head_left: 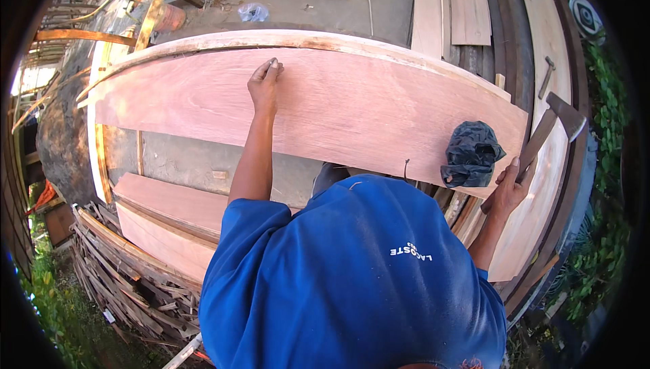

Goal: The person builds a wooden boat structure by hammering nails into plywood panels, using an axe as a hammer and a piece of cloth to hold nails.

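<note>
Our left hand point(264, 88) is pinched narrow over the board point(359, 98), toward its far edge; we cannot tell whether it grips anything. Our right hand point(509, 189) holds the hatchet point(539, 136) by its handle, at the board's right end. A black bag point(472, 156) sits on the board's right, a beam point(338, 40) along its far edge.
</note>
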A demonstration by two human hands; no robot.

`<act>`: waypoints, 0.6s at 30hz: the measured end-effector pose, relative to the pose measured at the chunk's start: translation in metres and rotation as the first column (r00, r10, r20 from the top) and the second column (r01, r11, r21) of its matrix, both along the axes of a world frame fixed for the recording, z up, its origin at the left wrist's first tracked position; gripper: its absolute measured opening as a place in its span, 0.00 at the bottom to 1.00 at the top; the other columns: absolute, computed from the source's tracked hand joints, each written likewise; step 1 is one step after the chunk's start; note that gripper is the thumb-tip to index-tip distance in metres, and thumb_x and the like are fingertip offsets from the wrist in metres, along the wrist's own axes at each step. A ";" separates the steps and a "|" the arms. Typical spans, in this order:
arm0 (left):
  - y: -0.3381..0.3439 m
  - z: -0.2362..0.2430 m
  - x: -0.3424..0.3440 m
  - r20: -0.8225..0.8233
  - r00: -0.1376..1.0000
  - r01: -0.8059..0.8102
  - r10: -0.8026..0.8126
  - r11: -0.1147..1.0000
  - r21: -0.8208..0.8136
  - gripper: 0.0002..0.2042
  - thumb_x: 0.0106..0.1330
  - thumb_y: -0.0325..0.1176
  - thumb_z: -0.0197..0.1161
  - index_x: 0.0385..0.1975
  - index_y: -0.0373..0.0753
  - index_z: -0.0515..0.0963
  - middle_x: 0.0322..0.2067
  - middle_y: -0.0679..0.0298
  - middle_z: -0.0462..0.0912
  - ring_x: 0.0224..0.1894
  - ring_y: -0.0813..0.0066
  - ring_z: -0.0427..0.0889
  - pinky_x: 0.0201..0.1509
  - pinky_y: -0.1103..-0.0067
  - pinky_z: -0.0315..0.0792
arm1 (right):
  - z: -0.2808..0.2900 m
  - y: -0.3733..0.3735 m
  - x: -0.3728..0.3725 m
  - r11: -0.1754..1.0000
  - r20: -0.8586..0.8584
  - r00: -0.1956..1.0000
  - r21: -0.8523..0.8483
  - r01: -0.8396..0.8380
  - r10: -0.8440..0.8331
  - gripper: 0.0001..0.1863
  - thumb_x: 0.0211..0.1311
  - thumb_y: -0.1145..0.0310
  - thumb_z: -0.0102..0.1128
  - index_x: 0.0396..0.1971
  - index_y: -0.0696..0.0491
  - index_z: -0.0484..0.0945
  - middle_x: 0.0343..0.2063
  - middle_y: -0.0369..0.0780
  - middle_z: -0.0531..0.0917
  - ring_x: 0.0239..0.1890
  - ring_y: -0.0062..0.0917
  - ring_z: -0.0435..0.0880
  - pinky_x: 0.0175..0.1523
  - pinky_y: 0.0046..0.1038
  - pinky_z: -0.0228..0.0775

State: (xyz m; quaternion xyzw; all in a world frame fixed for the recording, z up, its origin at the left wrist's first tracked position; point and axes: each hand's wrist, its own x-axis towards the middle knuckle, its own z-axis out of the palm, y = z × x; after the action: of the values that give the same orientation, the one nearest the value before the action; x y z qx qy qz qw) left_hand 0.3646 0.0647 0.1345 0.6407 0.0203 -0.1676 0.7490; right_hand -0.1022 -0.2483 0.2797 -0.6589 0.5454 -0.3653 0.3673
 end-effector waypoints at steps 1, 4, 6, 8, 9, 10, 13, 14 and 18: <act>0.004 -0.005 0.018 0.205 0.978 -0.007 -0.032 0.982 0.189 0.18 0.73 0.29 0.67 0.57 0.23 0.80 0.55 0.50 0.86 0.55 0.67 0.86 0.61 0.76 0.78 | 0.006 0.016 0.023 1.000 -0.009 1.000 -0.002 0.001 -0.001 0.25 0.81 0.60 0.56 0.70 0.54 0.70 0.26 0.34 0.75 0.24 0.13 0.72 0.27 0.21 0.67; 0.006 -0.018 0.053 0.365 0.922 0.008 -0.132 0.947 0.321 0.14 0.72 0.30 0.69 0.51 0.28 0.86 0.53 0.56 0.87 0.51 0.74 0.86 0.57 0.79 0.77 | 0.012 0.054 0.085 0.961 0.245 0.938 0.066 -0.268 0.245 0.13 0.83 0.62 0.51 0.49 0.57 0.74 0.32 0.36 0.77 0.24 0.16 0.75 0.27 0.21 0.68; 0.001 -0.027 0.058 0.321 0.932 0.084 -0.165 0.964 0.252 0.12 0.72 0.31 0.69 0.50 0.30 0.87 0.50 0.60 0.89 0.50 0.76 0.85 0.55 0.80 0.77 | 0.001 0.087 0.121 0.939 0.244 0.929 0.131 -0.317 0.280 0.13 0.83 0.63 0.51 0.53 0.57 0.74 0.28 0.33 0.74 0.21 0.13 0.71 0.25 0.19 0.64; 0.001 -0.035 0.064 0.407 0.897 0.072 -0.175 0.964 0.255 0.12 0.72 0.30 0.69 0.49 0.31 0.87 0.49 0.59 0.89 0.50 0.76 0.85 0.55 0.79 0.77 | -0.006 0.114 0.151 0.874 0.165 0.908 0.251 -0.417 0.386 0.15 0.82 0.64 0.52 0.58 0.58 0.74 0.26 0.30 0.73 0.21 0.12 0.70 0.24 0.18 0.62; 0.003 -0.038 0.066 0.499 0.848 0.051 -0.180 0.964 0.263 0.11 0.73 0.30 0.68 0.49 0.31 0.87 0.49 0.59 0.89 0.50 0.76 0.85 0.55 0.79 0.77 | -0.013 0.128 0.164 0.848 0.180 0.904 0.316 -0.426 0.387 0.19 0.82 0.65 0.53 0.65 0.57 0.72 0.25 0.29 0.72 0.20 0.11 0.69 0.23 0.17 0.61; 0.006 -0.035 0.069 0.559 0.810 0.007 -0.176 0.957 0.291 0.11 0.73 0.30 0.67 0.48 0.31 0.87 0.49 0.57 0.89 0.50 0.73 0.86 0.56 0.78 0.77 | -0.018 0.140 0.176 0.809 0.152 0.889 0.370 -0.457 0.433 0.21 0.81 0.66 0.53 0.68 0.57 0.71 0.25 0.29 0.72 0.20 0.10 0.69 0.24 0.17 0.61; 0.021 -0.035 0.088 0.604 0.775 -0.014 -0.184 0.952 0.307 0.11 0.73 0.29 0.67 0.47 0.29 0.87 0.49 0.56 0.89 0.51 0.70 0.86 0.56 0.76 0.78 | -0.031 0.166 0.205 0.740 0.087 0.840 0.431 -0.517 0.536 0.23 0.81 0.65 0.54 0.70 0.55 0.70 0.25 0.30 0.72 0.21 0.11 0.69 0.24 0.18 0.63; 0.022 -0.037 0.090 0.602 0.778 -0.015 -0.181 0.952 0.305 0.11 0.73 0.29 0.67 0.47 0.29 0.87 0.49 0.56 0.89 0.51 0.70 0.86 0.56 0.76 0.78 | -0.036 0.172 0.212 0.711 0.052 0.805 0.439 -0.550 0.591 0.23 0.81 0.64 0.54 0.70 0.55 0.71 0.25 0.30 0.73 0.20 0.12 0.70 0.24 0.18 0.64; 0.021 -0.038 0.091 0.644 0.731 0.015 -0.223 0.950 0.312 0.09 0.72 0.29 0.67 0.44 0.30 0.87 0.46 0.53 0.90 0.50 0.61 0.88 0.56 0.72 0.79 | -0.041 0.181 0.242 0.667 -0.068 0.717 0.436 -0.604 0.693 0.25 0.79 0.62 0.58 0.69 0.58 0.72 0.32 0.44 0.83 0.37 0.27 0.83 0.46 0.31 0.75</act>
State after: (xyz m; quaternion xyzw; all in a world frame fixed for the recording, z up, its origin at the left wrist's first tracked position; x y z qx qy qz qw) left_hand 0.4556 0.0853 0.0967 0.7588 -0.2688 0.0316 0.5924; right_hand 0.1397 -0.0670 0.2388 -0.7623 0.3718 -0.0171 0.5296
